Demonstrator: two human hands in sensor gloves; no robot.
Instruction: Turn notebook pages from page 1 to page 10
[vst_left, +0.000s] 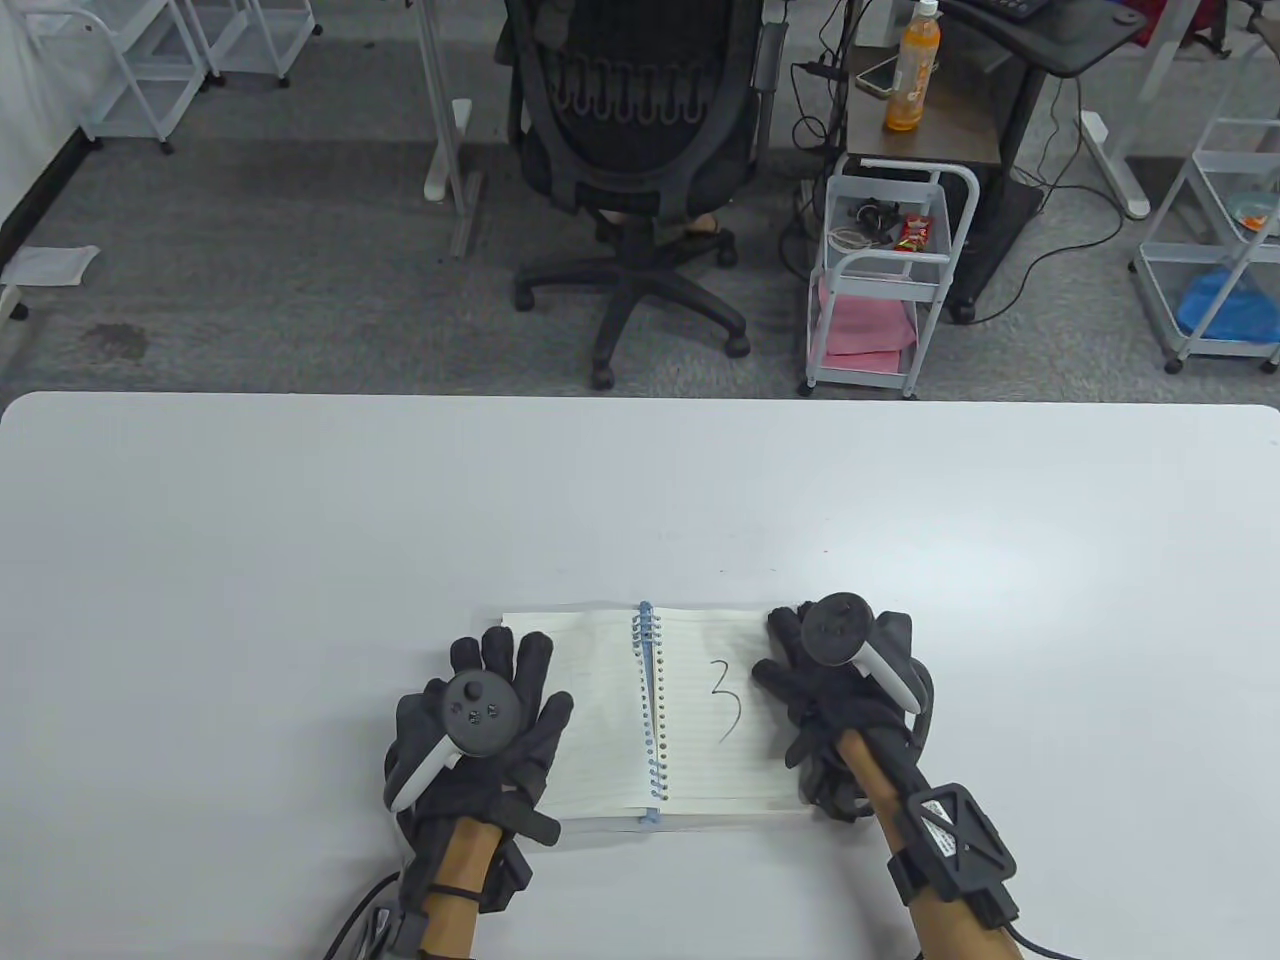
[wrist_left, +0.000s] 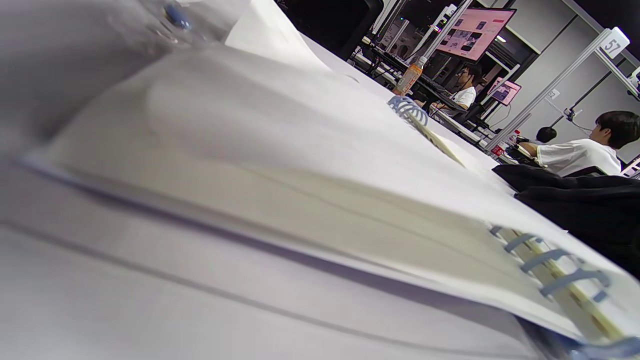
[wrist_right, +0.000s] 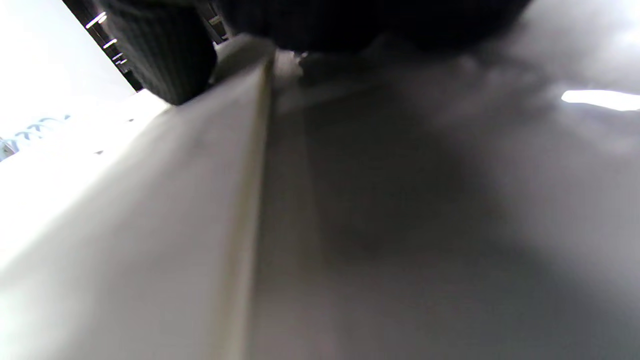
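Nearest to us, the left hand (vst_left: 480, 725) lies spread flat, fingers apart, pressing on the left page (vst_left: 585, 700) of the notebook (vst_left: 650, 715), which sits open near the front edge of the table (vst_left: 300, 560). The right hand (vst_left: 835, 710) rests at the outer edge of the right page (vst_left: 725, 700), the one marked with a handwritten 3; whether its fingers already pinch a sheet I cannot tell, since they curl under the tracker, and the right wrist view shows only a dark fingertip (wrist_right: 165, 55) against the paper edge. I'd judge the work is early, at page three of ten. The next move calls for separating a single sheet at that edge, lifting it over the spiral (vst_left: 648, 700), and letting the left hand receive it.
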